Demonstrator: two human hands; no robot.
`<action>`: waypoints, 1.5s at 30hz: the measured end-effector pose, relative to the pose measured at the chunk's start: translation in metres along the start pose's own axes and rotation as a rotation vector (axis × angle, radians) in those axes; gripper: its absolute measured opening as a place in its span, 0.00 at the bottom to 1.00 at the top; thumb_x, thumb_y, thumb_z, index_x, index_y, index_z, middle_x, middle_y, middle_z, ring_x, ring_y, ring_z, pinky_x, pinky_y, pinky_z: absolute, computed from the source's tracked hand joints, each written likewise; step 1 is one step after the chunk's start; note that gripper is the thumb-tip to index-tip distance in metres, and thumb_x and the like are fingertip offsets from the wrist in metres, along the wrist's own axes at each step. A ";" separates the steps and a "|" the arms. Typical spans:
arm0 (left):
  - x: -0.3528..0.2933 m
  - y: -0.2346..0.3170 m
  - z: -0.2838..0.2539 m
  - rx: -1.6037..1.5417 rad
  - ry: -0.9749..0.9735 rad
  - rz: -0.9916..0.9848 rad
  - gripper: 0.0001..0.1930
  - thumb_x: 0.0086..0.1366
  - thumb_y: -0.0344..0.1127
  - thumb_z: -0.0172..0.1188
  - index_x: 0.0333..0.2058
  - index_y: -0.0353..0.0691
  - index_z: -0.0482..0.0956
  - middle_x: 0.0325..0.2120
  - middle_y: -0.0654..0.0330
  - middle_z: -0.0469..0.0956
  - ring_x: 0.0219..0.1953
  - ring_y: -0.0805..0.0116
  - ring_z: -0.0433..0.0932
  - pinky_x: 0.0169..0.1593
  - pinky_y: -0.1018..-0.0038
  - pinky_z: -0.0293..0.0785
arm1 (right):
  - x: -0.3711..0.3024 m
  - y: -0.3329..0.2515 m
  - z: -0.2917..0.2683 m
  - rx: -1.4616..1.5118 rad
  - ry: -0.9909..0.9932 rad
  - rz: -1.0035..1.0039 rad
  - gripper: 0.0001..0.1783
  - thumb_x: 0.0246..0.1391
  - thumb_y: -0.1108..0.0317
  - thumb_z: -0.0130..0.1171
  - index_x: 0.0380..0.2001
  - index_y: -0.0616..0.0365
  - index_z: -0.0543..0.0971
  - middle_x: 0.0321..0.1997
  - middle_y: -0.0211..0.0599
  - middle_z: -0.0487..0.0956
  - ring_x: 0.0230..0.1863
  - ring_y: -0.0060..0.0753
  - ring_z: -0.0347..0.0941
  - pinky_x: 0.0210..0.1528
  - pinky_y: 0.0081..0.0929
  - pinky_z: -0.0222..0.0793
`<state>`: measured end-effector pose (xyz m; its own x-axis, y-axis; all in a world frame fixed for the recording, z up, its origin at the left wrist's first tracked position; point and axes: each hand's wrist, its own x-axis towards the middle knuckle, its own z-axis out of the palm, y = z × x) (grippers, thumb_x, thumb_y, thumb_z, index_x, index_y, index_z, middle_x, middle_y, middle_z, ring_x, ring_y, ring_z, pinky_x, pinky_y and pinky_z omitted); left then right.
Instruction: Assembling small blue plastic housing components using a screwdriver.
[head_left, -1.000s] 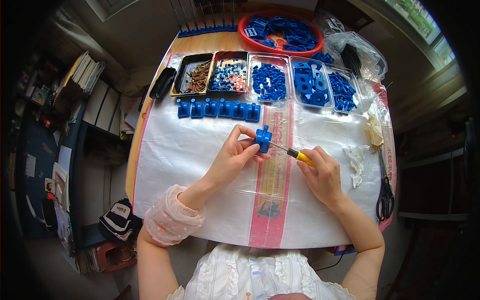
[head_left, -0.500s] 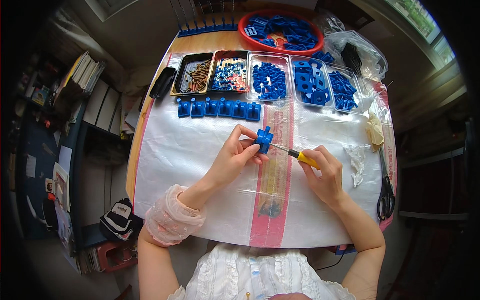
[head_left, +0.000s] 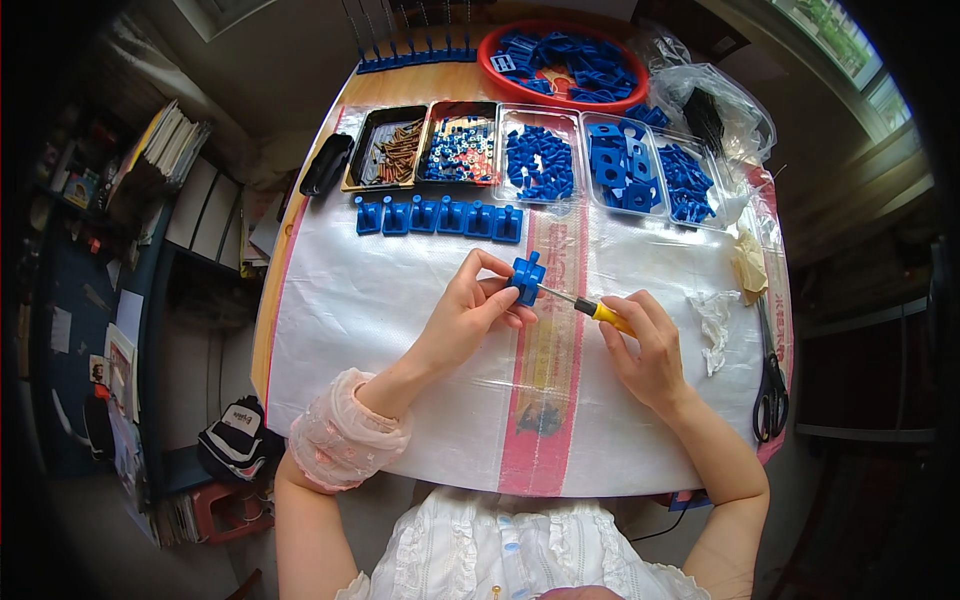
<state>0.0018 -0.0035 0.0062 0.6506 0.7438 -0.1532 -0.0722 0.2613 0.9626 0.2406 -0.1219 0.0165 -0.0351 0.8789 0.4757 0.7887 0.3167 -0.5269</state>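
Observation:
Between the thumb and fingers of my left hand (head_left: 475,302) is a small blue plastic part (head_left: 527,279), held above the middle of the table. My right hand (head_left: 648,345) is closed around the yellow and black handle of a screwdriver (head_left: 602,313). Its metal shaft points left, and the tip meets the right side of the blue part; whether it sits in a screw is too small to tell. Beyond my hands stands a row of several similar blue assemblies (head_left: 450,216).
Behind the row are trays of brass-coloured screws (head_left: 403,147), small nuts (head_left: 461,148), blue pegs (head_left: 540,162), flat blue plates (head_left: 625,165) and more blue pieces (head_left: 686,184). A red basin (head_left: 484,62) of blue parts stands farther back. Black scissors (head_left: 771,393) lie at the right edge beside crumpled tissue (head_left: 712,325).
My right hand and the screwdriver have shifted very slightly, with the handle turned a little in the fingers. My left hand and the blue part stay almost in place.

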 end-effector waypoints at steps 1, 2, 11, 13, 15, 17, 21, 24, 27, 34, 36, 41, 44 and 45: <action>0.000 0.000 0.000 0.005 0.005 0.001 0.08 0.75 0.27 0.50 0.49 0.38 0.64 0.43 0.47 0.82 0.41 0.66 0.85 0.45 0.76 0.83 | 0.000 0.000 0.000 -0.001 -0.012 0.012 0.15 0.50 0.79 0.67 0.42 0.63 0.78 0.34 0.41 0.76 0.33 0.43 0.76 0.34 0.36 0.71; 0.000 -0.001 -0.001 0.002 0.005 0.002 0.08 0.75 0.27 0.50 0.49 0.38 0.64 0.43 0.47 0.82 0.41 0.66 0.85 0.45 0.76 0.83 | -0.001 0.001 0.002 0.009 -0.013 0.018 0.15 0.49 0.79 0.67 0.41 0.63 0.77 0.35 0.41 0.76 0.33 0.43 0.75 0.34 0.36 0.71; 0.000 0.001 0.000 0.017 -0.014 -0.005 0.09 0.74 0.27 0.51 0.49 0.38 0.64 0.43 0.47 0.81 0.41 0.66 0.85 0.46 0.76 0.83 | 0.003 0.002 0.003 -0.009 0.032 -0.034 0.15 0.45 0.81 0.69 0.36 0.62 0.75 0.35 0.41 0.76 0.34 0.43 0.76 0.34 0.37 0.71; 0.000 -0.001 -0.001 0.011 -0.028 0.000 0.09 0.74 0.27 0.52 0.49 0.38 0.64 0.43 0.47 0.81 0.41 0.65 0.85 0.46 0.76 0.83 | -0.001 0.005 0.005 0.005 0.039 0.004 0.15 0.45 0.81 0.69 0.36 0.61 0.75 0.35 0.40 0.78 0.33 0.42 0.77 0.32 0.35 0.72; 0.000 0.001 0.000 0.004 -0.028 -0.004 0.09 0.74 0.27 0.52 0.49 0.38 0.64 0.43 0.46 0.81 0.41 0.65 0.85 0.45 0.76 0.83 | -0.003 0.006 0.006 0.020 0.037 -0.003 0.15 0.45 0.81 0.69 0.36 0.60 0.76 0.34 0.39 0.79 0.31 0.41 0.79 0.29 0.32 0.72; 0.000 0.001 0.000 -0.004 -0.032 -0.006 0.09 0.74 0.27 0.52 0.49 0.38 0.64 0.43 0.45 0.81 0.41 0.65 0.85 0.45 0.76 0.83 | -0.002 0.006 0.005 0.012 0.051 -0.031 0.15 0.45 0.82 0.69 0.35 0.60 0.76 0.33 0.38 0.80 0.30 0.39 0.79 0.27 0.30 0.72; 0.000 -0.001 -0.001 -0.004 -0.043 -0.014 0.09 0.74 0.26 0.52 0.49 0.38 0.63 0.42 0.44 0.81 0.40 0.66 0.85 0.45 0.76 0.83 | -0.001 0.006 0.002 -0.019 0.091 -0.078 0.15 0.45 0.82 0.70 0.35 0.59 0.77 0.32 0.37 0.80 0.28 0.37 0.80 0.26 0.28 0.73; 0.000 0.001 0.000 -0.006 -0.042 -0.021 0.09 0.74 0.26 0.52 0.49 0.38 0.63 0.42 0.44 0.81 0.40 0.66 0.85 0.45 0.75 0.83 | -0.003 0.004 0.001 -0.032 0.083 -0.069 0.15 0.45 0.82 0.70 0.35 0.58 0.77 0.32 0.36 0.81 0.28 0.36 0.80 0.25 0.28 0.73; 0.000 0.001 0.000 -0.015 -0.041 -0.023 0.09 0.74 0.27 0.52 0.49 0.38 0.63 0.42 0.44 0.81 0.40 0.66 0.85 0.45 0.75 0.83 | -0.003 0.003 0.000 -0.012 0.068 -0.055 0.15 0.45 0.82 0.70 0.36 0.58 0.77 0.33 0.37 0.80 0.29 0.36 0.81 0.26 0.28 0.74; 0.000 0.001 -0.001 -0.019 -0.010 -0.016 0.09 0.74 0.28 0.53 0.49 0.38 0.64 0.42 0.46 0.82 0.40 0.66 0.85 0.46 0.75 0.84 | -0.003 0.001 0.002 0.085 0.035 -0.009 0.17 0.47 0.81 0.70 0.38 0.61 0.75 0.36 0.41 0.78 0.32 0.40 0.81 0.30 0.31 0.77; 0.001 0.001 -0.001 -0.012 -0.009 -0.016 0.09 0.74 0.28 0.53 0.49 0.38 0.65 0.42 0.47 0.82 0.40 0.66 0.85 0.46 0.74 0.84 | -0.004 0.003 0.003 0.098 0.042 -0.007 0.17 0.47 0.81 0.70 0.38 0.61 0.74 0.35 0.41 0.78 0.32 0.40 0.80 0.29 0.31 0.77; 0.000 0.003 -0.001 -0.006 -0.008 -0.018 0.09 0.74 0.28 0.53 0.49 0.38 0.65 0.42 0.47 0.82 0.40 0.66 0.85 0.45 0.75 0.84 | -0.002 0.002 0.002 0.110 0.054 -0.012 0.16 0.47 0.82 0.70 0.37 0.61 0.74 0.35 0.41 0.77 0.31 0.39 0.80 0.29 0.31 0.77; 0.000 0.002 -0.001 -0.008 -0.010 -0.019 0.09 0.74 0.28 0.53 0.49 0.38 0.64 0.42 0.47 0.82 0.40 0.66 0.85 0.46 0.75 0.84 | -0.002 0.004 0.003 0.100 0.062 0.007 0.15 0.47 0.80 0.71 0.35 0.61 0.76 0.35 0.40 0.78 0.30 0.38 0.80 0.28 0.30 0.76; 0.000 0.003 0.000 -0.007 -0.011 -0.021 0.09 0.74 0.28 0.53 0.49 0.38 0.64 0.42 0.46 0.82 0.40 0.66 0.85 0.46 0.75 0.84 | -0.002 0.005 0.004 0.084 0.067 0.008 0.14 0.47 0.79 0.72 0.35 0.61 0.76 0.34 0.39 0.79 0.29 0.37 0.80 0.28 0.29 0.76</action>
<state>0.0015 -0.0026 0.0088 0.6601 0.7315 -0.1709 -0.0640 0.2813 0.9575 0.2423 -0.1213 0.0102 0.0145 0.8566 0.5158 0.7342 0.3411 -0.5870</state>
